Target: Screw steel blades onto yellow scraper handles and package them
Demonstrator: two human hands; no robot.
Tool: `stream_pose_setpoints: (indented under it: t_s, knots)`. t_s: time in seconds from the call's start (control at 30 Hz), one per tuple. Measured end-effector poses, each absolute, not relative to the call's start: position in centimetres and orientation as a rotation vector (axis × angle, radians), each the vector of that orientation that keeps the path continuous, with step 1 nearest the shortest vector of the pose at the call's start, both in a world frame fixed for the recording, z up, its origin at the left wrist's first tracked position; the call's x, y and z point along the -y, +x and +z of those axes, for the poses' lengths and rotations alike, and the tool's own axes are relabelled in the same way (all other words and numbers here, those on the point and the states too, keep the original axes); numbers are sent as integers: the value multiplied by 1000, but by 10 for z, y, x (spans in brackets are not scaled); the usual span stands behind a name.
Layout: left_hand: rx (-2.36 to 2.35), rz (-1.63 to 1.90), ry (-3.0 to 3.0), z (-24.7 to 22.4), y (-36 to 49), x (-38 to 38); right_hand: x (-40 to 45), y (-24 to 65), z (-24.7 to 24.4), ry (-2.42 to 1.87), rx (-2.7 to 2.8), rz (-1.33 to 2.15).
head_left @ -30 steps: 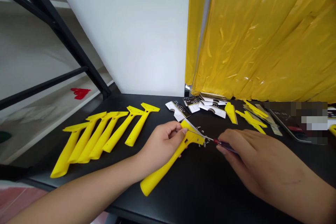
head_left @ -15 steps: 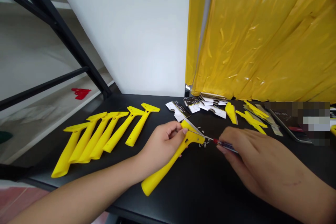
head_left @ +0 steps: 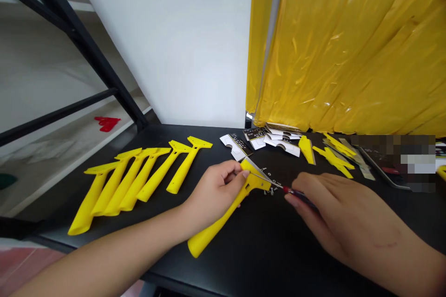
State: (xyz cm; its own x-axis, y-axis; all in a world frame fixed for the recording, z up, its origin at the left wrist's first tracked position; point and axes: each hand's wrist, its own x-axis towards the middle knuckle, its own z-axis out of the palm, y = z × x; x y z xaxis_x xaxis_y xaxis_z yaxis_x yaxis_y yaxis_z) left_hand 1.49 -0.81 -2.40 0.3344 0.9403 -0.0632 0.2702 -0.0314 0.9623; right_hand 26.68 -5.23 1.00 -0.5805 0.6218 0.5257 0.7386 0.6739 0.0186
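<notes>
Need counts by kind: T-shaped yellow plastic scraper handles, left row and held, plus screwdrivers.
T-shaped yellow plastic scraper handles, left row: 6
Same kind, in left hand: 1
Slim metal screwdriver with red-and-dark handle, in right hand: 1
Total: 8

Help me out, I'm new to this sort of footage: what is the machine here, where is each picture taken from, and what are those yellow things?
There is no machine: a person works with bare hands, and every picture comes from one camera worn on their head, looking forward and down.

The left hand holds a yellow scraper near its head. The right hand grips a screwdriver, whose shaft points toward the left fingertips.

On the black tabletop, six more yellow scraper handles lie in a row at the left. Beyond the hands are printed cards and flat yellow pieces. Small metal parts lie scattered by the scraper's head, too small to identify surely.
</notes>
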Motion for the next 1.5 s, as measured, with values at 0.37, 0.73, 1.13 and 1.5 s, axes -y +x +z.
stream_pose_setpoints:
  t_s: [0.37, 0.73, 1.13, 1.5]
  knots:
    - [-1140, 858, 1598, -22, 15, 8, 51, 266, 10, -999, 2387, -396]
    - [-1123, 889, 1659, -25, 14, 8, 53, 267, 7, -1054, 2407, -356]
    - [-1071, 972, 1721, -22, 15, 9, 47, 271, 3, -1090, 2394, -338]
    - [-1112, 1150, 1909, -15, 13, 11, 52, 263, -11, -1365, 1877, 1036]
